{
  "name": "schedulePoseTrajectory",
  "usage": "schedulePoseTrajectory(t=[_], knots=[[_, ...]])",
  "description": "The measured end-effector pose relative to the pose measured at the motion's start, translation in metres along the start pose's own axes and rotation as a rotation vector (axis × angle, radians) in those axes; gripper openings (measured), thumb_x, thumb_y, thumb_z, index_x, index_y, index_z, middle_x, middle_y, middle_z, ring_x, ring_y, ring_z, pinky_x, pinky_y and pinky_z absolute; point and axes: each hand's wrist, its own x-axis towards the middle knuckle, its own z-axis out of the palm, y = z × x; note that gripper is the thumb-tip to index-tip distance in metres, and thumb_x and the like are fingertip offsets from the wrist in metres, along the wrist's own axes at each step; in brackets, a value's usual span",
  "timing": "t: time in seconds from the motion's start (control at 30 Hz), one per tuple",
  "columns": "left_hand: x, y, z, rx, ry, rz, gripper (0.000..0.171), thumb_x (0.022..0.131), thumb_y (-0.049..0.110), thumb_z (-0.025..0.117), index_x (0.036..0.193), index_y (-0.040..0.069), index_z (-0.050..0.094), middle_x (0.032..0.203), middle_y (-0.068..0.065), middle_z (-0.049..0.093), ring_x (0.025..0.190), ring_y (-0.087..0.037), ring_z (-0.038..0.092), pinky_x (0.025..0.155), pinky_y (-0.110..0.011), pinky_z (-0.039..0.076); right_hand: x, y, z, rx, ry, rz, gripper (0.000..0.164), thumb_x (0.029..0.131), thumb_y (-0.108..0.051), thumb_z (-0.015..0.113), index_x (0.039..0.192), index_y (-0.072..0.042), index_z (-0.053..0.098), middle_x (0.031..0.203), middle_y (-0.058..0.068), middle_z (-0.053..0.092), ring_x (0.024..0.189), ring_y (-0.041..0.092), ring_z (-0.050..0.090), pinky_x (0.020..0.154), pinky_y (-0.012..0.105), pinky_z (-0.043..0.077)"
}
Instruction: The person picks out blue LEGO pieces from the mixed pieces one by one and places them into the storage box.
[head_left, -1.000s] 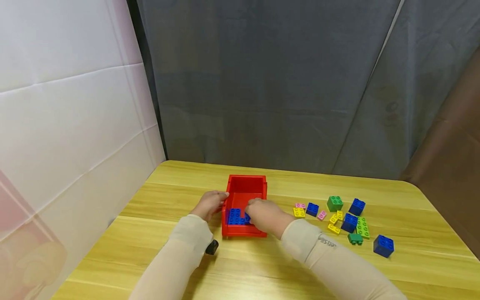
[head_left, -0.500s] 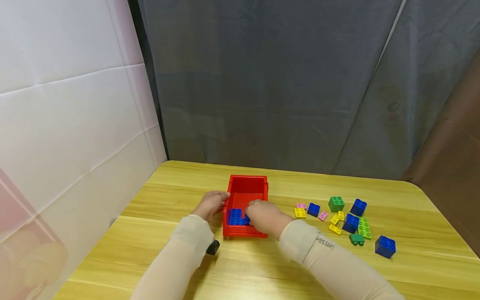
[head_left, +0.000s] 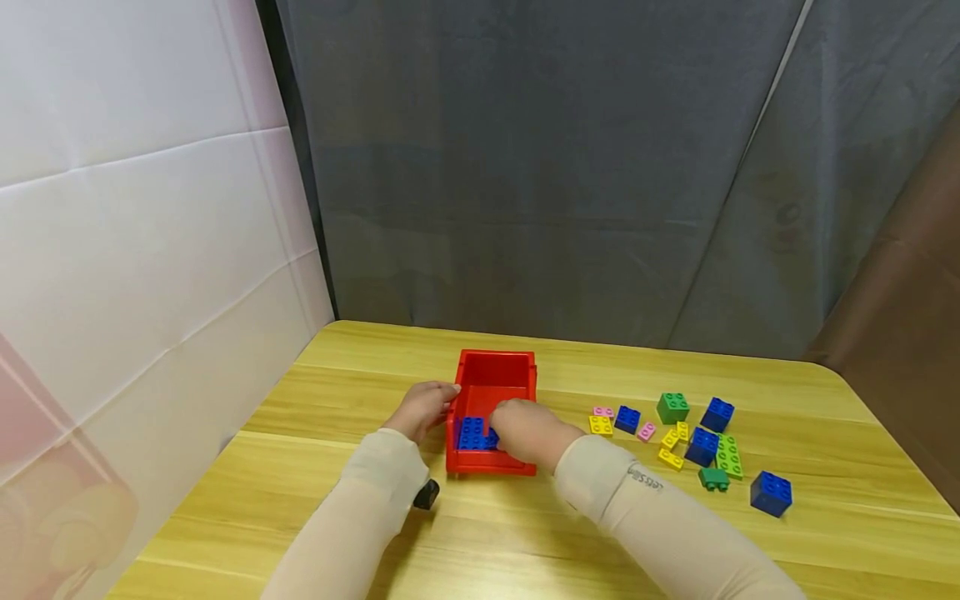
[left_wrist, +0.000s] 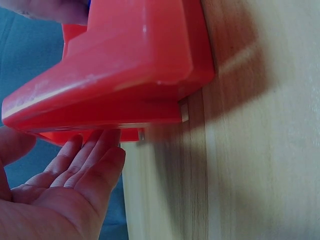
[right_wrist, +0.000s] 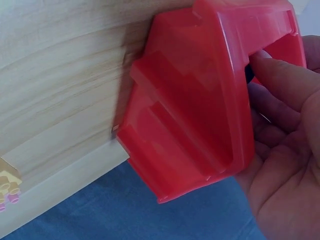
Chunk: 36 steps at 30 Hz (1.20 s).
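Note:
A red plastic bin (head_left: 491,463) stands on the wooden table. Blue studded toy bricks (head_left: 471,433) lie at its near left inside corner. My right hand (head_left: 528,432) reaches over the near right side and pinches a blue brick (head_left: 492,439) next to them, mostly covered by the fingers. In the right wrist view only a dark sliver of that brick (right_wrist: 249,74) shows by the thumb. My left hand (head_left: 422,410) rests at the outside of the bin's left wall, and its straight fingers (left_wrist: 95,155) touch the red plastic in the left wrist view.
To the right lie several loose bricks: a green one (head_left: 672,408), blue ones such as the brick (head_left: 770,493) farthest right, yellow ones (head_left: 600,426), small pink ones (head_left: 647,432) and a flat light-green one (head_left: 728,456). Grey cloth (head_left: 525,167) hangs behind the table.
My right hand has shifted slightly left inside the bin, and the pinched blue brick now sits closer against the other blue bricks. The left hand keeps its place at the wall.

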Motion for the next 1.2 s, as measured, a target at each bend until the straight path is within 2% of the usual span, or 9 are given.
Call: schedulePoseTrajectory(t=[0.2,0.47,0.8,1.2], knots=[[-0.0013,0.0011,-0.0001,-0.006,-0.002,0.008,0.040,0.101,0.017,0.046,0.130,-0.010,0.050,0.128,-0.024,0.056,0.115,-0.036,0.055,0.103,-0.043,0.044,0.0016,-0.0008,-0.0026,0.026,-0.019,0.006,0.020,0.087,-0.019,0.072,0.103,-0.008,0.070,0.094,0.003,0.068,0.085,0.017,0.061,0.089,0.031,0.053],[-0.0009,0.0014,-0.0002,0.001,0.010,-0.020,0.039,0.101,0.018,0.047,0.130,-0.008,0.052,0.128,-0.022,0.056,0.116,-0.035,0.054,0.104,-0.044,0.042,0.0033,-0.0003,-0.0046,0.047,-0.037,0.000,0.019,0.087,-0.019,0.072,0.102,-0.009,0.070,0.091,0.002,0.067,0.081,0.016,0.059,0.088,0.031,0.052],[-0.0006,0.0015,0.0004,0.011,0.023,-0.034,0.039,0.101,0.019,0.048,0.130,-0.007,0.052,0.127,-0.021,0.057,0.114,-0.034,0.054,0.103,-0.043,0.043,0.0046,-0.0005,-0.0060,0.105,-0.068,0.025,0.005,0.088,-0.017,0.070,0.089,-0.012,0.069,0.077,-0.004,0.060,0.070,0.014,0.053,0.077,0.027,0.052],[-0.0011,0.0029,0.0007,0.014,0.021,-0.032,0.039,0.101,0.019,0.047,0.130,-0.006,0.053,0.127,-0.021,0.056,0.115,-0.034,0.053,0.103,-0.043,0.043,0.0051,-0.0040,-0.0041,0.096,-0.094,0.085,0.012,0.091,-0.023,0.067,0.098,-0.014,0.070,0.087,-0.002,0.065,0.075,0.014,0.056,0.088,0.033,0.053]])
